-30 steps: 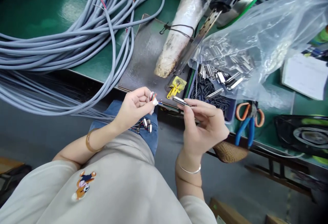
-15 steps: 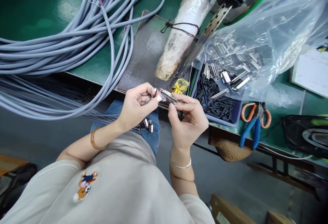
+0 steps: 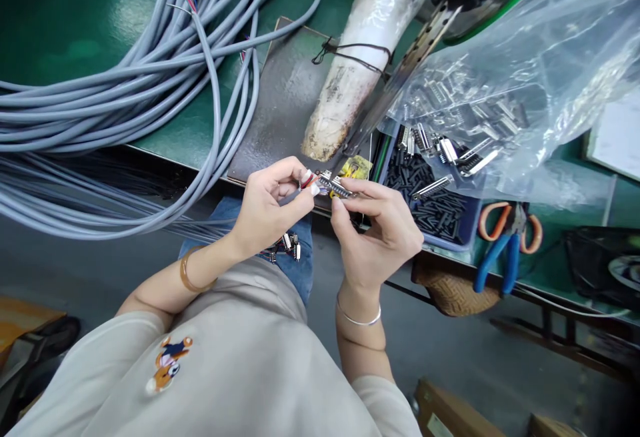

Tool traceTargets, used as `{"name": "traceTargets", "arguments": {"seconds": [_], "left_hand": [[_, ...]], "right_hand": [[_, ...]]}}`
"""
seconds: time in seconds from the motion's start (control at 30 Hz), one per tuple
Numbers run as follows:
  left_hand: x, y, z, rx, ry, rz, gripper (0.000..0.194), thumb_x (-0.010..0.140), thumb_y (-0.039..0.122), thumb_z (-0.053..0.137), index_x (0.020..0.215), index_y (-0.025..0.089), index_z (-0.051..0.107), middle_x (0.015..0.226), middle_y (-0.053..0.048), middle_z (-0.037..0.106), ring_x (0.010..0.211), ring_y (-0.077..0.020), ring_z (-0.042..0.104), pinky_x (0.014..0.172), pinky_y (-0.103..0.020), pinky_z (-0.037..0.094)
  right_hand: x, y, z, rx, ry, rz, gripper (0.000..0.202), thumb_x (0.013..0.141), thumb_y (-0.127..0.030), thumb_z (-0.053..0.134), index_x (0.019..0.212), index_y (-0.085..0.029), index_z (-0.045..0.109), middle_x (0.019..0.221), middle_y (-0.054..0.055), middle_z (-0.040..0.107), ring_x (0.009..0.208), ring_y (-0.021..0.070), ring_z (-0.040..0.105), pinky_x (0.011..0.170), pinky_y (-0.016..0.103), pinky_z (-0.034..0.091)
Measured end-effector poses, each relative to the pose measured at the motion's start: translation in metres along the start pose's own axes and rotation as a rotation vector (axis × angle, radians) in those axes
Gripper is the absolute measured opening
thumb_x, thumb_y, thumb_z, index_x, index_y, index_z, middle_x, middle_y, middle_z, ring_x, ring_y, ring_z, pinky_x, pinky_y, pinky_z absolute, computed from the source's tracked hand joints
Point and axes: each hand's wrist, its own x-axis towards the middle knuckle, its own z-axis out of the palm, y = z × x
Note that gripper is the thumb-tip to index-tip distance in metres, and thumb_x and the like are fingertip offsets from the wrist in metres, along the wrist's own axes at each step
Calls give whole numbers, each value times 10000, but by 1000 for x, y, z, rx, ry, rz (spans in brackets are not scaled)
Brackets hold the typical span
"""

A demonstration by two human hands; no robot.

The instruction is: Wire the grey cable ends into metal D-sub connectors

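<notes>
Between thumb and fingers, my left hand (image 3: 273,207) pinches the coloured wires (image 3: 309,179) at a cable's stripped end. My right hand (image 3: 377,233) grips a metal multi-pin connector (image 3: 336,187) by its right end. The wires meet the connector's left end; whether any is fixed there I cannot tell. Both hands are over the bench's front edge, close to a yellow sponge (image 3: 356,167). On my lap rest several connectors on cable ends (image 3: 289,245).
Grey cables (image 3: 150,100) lie coiled at left. A soldering iron stands under a white sleeve (image 3: 345,83). The blue tray (image 3: 463,240) holds black tubing pieces (image 3: 425,200); a plastic bag (image 3: 540,90) of connectors overlaps it. Pliers (image 3: 509,247) lie at the bench edge.
My right hand has shifted slightly right and the connector is tilted a little differently. My left hand still pinches the wires. The whole view has shifted slightly.
</notes>
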Motion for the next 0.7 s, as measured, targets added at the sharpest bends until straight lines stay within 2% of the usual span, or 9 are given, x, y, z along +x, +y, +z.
{"name": "traceTargets", "arguments": {"seconds": [0.27, 0.5, 0.7], "left_hand": [[0, 2, 1, 52, 20, 21, 180, 737, 152, 781, 668, 163, 615, 716, -6, 576, 630, -89, 510, 550, -205, 394], [0, 8, 2, 82, 39, 31, 163, 734, 183, 808, 692, 167, 651, 729, -12, 595, 658, -105, 542, 558, -210, 410], [2, 7, 0, 94, -22, 48, 164, 785, 195, 761, 708, 165, 619, 718, -2, 588, 648, -96, 532, 567, -199, 434]], "right_hand": [[4, 0, -3, -48, -30, 0, 107, 874, -191, 729, 797, -261, 704, 969, 13, 794, 882, 204, 770, 787, 396, 670], [8, -1, -3, -16, -6, -45, 153, 844, -126, 757, 857, -275, 723, 994, 0, 791, 907, 193, 767, 796, 385, 664], [5, 0, -4, -48, -21, -77, 136, 852, -139, 748, 869, -271, 718, 1017, 8, 789, 904, 196, 767, 799, 384, 658]]}}
